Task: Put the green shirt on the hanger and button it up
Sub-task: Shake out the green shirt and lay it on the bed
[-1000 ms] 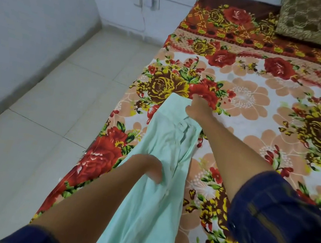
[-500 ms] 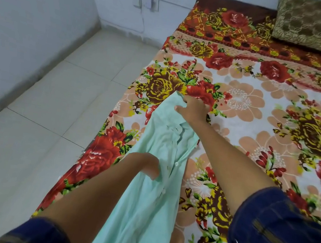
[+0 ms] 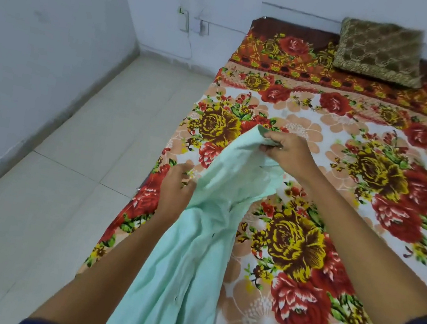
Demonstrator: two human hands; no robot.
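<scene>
The pale green shirt (image 3: pixel 189 257) lies in a long bunched strip along the left edge of the bed and runs toward me. My right hand (image 3: pixel 285 153) pinches its far top end and lifts it off the sheet. At the shirt's left edge, about a third of the way down, my left hand (image 3: pixel 176 189) grips the cloth. A few small dark buttons show on the fabric. No hanger is in view.
The bed (image 3: pixel 345 185) carries a floral sheet in red and yellow. A brown patterned pillow (image 3: pixel 380 52) lies at its head by the back wall. Pale floor tiles (image 3: pixel 58 191) and a wall lie to the left. A wall socket (image 3: pixel 186 18) sits low in the corner.
My right hand has lifted the shirt's top end off the bed and now pinches it. My left hand has shifted up to the shirt's left edge. The view has tilted up and back.
</scene>
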